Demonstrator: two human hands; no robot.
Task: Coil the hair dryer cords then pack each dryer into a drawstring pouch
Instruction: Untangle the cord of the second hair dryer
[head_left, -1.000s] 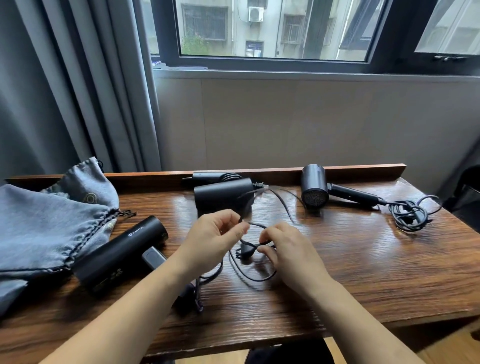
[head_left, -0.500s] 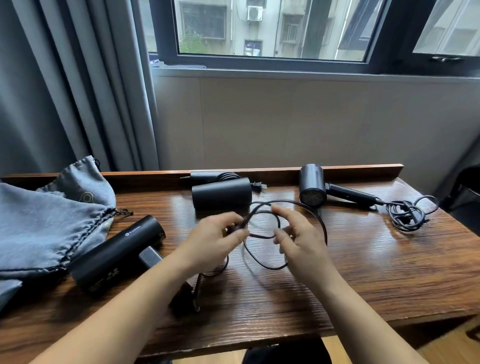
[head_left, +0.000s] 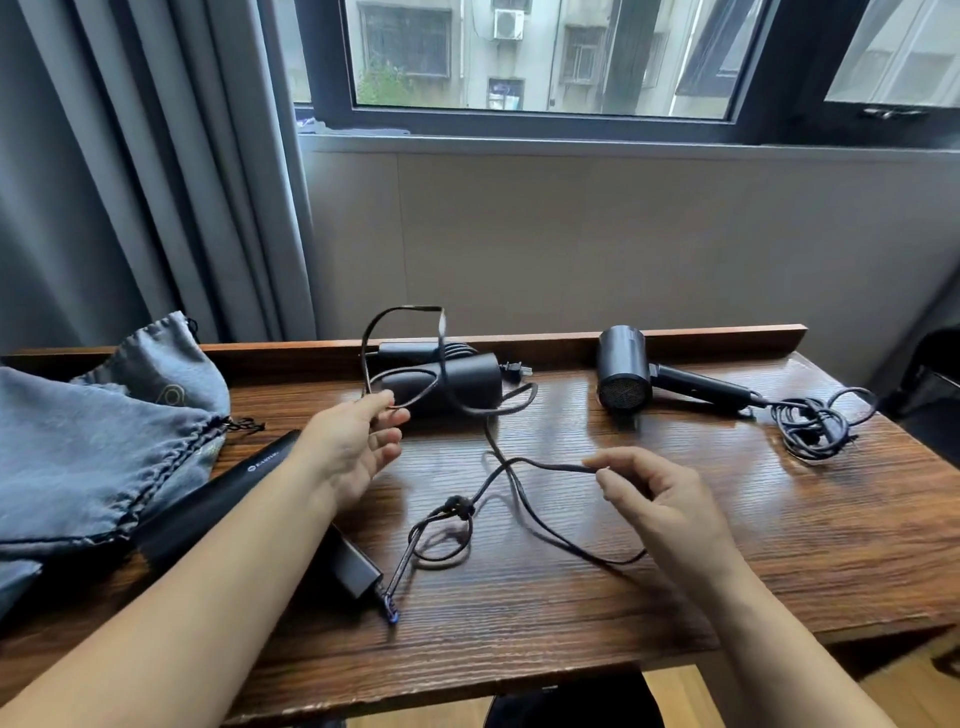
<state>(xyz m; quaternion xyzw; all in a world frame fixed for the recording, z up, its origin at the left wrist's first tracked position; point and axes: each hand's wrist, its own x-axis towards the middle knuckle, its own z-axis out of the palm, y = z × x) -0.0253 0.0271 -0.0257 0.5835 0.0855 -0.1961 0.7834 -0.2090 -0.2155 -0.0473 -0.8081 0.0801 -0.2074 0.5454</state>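
Note:
Three black hair dryers lie on the wooden table (head_left: 519, 623). The near-left dryer (head_left: 208, 509) is partly under my left forearm; its black cord (head_left: 498, 452) runs loose across the table with a small knot. My left hand (head_left: 353, 447) pinches a raised loop of that cord in front of the middle dryer (head_left: 457, 382). My right hand (head_left: 660, 499) pinches the cord farther along, just above the table. The right dryer (head_left: 623, 376) lies at the back, its cord (head_left: 815, 423) bunched beside it. Grey drawstring pouches (head_left: 88, 452) lie at the left.
A raised wooden lip (head_left: 675, 338) runs along the table's back edge against the wall under a window. Grey curtains (head_left: 130, 182) hang at the left. A dark object (head_left: 935, 384) stands past the table's right end.
My hands have drawn apart: the left rose toward the back with a loop of cord, the right moved right and nearer. The small coil has opened into a long loose run.

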